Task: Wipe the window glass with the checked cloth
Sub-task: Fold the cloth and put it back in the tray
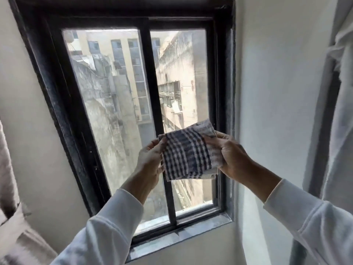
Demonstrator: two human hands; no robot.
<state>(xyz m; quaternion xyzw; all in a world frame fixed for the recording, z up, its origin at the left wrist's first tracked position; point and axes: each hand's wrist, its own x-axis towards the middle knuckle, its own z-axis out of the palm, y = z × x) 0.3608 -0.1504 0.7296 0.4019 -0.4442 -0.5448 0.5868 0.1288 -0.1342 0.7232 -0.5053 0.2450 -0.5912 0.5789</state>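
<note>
A folded blue-and-white checked cloth (188, 153) is held up in front of the lower part of the window. My left hand (150, 161) grips its left edge and my right hand (232, 155) grips its right edge. Behind it is the window glass (107, 104), two panes in a black frame (61, 104) split by a black vertical bar (152, 83). The cloth covers part of the right pane (181, 77); whether it touches the glass cannot be told. Both arms wear white sleeves.
White walls flank the window. A grey sill (183, 236) runs below the frame. A pale curtain (11, 188) hangs at the left edge and light fabric (340, 92) at the right. Buildings show through the glass.
</note>
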